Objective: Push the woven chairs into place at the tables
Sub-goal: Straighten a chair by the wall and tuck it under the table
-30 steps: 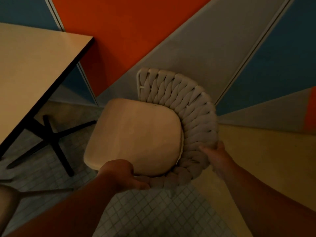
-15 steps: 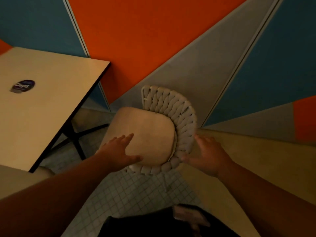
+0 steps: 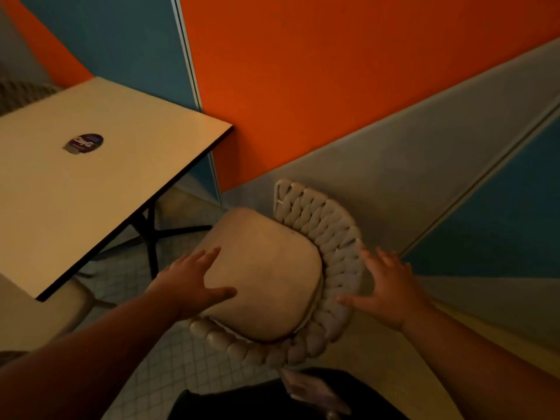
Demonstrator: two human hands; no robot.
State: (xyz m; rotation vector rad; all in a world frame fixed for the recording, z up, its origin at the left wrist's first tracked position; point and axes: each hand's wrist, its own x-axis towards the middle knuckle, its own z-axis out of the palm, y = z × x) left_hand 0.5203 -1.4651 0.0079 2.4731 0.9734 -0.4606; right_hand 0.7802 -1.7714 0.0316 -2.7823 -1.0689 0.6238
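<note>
Both hands are lying flat with fingers spread, gripping nothing: the left hand (image 3: 194,283) is resting on the cushion (image 3: 266,274), the right hand (image 3: 385,291) is pressing the braided back of the woven chair (image 3: 330,234). The chair is standing just beside the table (image 3: 91,183), near its corner, against the painted wall (image 3: 333,86).

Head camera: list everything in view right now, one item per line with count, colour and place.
woven chair: one, pale woven back, centre, by the wall
seat cushion: one, beige, on the woven chair
table: one, cream top with dark edge, left
sticker: one, dark purple, on the table
table base: one, black, under the table
wall panels: several, orange, blue and grey, behind
floor: pale small tiles, bottom
left hand: one, open, fingers spread at the cushion's left side
right hand: one, open, beside the woven back
</note>
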